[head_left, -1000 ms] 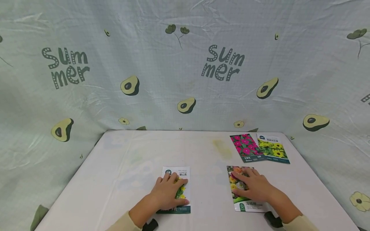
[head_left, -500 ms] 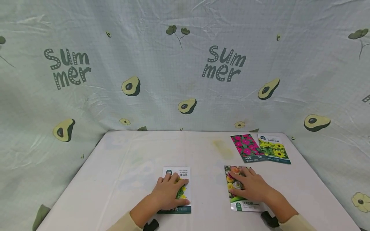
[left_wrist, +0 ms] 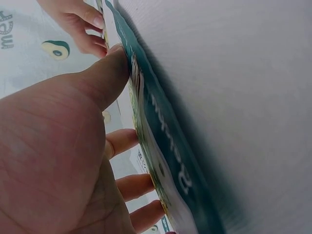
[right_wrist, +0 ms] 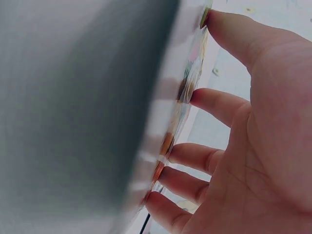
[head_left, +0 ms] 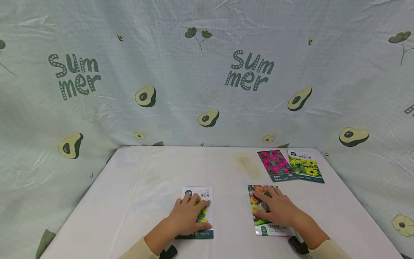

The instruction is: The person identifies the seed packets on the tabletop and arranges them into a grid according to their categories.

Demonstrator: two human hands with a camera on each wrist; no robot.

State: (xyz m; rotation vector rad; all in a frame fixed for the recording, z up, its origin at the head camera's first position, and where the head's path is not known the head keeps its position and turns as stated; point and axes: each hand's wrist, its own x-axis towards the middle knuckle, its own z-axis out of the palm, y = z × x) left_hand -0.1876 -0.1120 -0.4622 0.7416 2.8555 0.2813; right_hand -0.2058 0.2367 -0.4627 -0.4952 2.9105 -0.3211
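Observation:
My left hand (head_left: pixel 187 214) rests spread on a seed packet (head_left: pixel 207 212) with yellow flowers, a white top and a dark green bottom band. In the left wrist view its thumb and fingertips press the packet's (left_wrist: pixel 161 131) face, and the bottom edge curves slightly up. To the right, my right hand (head_left: pixel 280 208) lies on another seed packet (head_left: pixel 271 230) printed with orange, yellow and white blooms, covering much of its picture. Seen from the right wrist, the fingertips (right_wrist: pixel 197 96) touch this packet's front, with the fingers apart.
At the table's back right corner lie a packet with pink flowers (head_left: pixel 275 165) and a packet with yellow flowers (head_left: pixel 307 167), edges overlapping. The white table (head_left: pixel 145 180) carries faint stains. Behind it hangs a cloth (head_left: pixel 174 72) printed with avocados.
My right hand has slid its packet a little to the left, toward the other packet. The left hand and its packet have stayed in place.

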